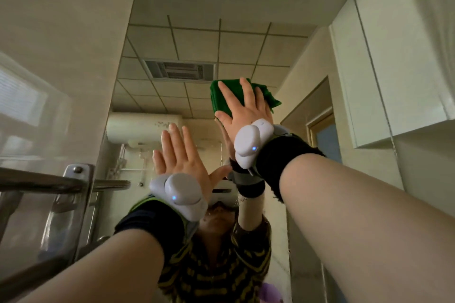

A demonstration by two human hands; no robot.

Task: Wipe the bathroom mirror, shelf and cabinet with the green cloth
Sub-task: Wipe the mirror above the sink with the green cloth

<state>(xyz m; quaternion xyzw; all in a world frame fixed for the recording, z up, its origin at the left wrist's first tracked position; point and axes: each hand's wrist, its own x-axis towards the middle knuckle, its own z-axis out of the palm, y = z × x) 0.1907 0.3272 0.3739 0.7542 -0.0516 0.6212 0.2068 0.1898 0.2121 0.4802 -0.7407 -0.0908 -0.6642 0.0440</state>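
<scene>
Smooth mirror [197,44] glass fills the middle. It shows square ceiling tiles, one slotted vent [179,70] and one round white tank [140,128].

Right fingers [247,91] are straight and spread out. They press one green cloth [219,96] flat on the glass, high up. The cloth is fuzzy and folded into a thick pad, and a floppy corner sticks out on its right side. The right hand [242,108] covers the lower part of the cloth and does not curl round it.

Left fingers [172,140] are straight too, close together, and hold nothing. The left hand [182,155] is lower than the cloth and to its left, flat toward the glass. I cannot tell for sure if it touches.

Each hand has one smooth, lumpy white tracker [248,140] on its back with a tiny blue light, so two in all. Past them are two soft black bands [283,155], one on each wrist, then two bare arms.

On the right hangs one white cabinet [394,56]. It is boxy and shiny, and its flat doors are shut, so what is inside is hidden. On the left is one round metal rail [49,182] on a shiny bracket.
</scene>
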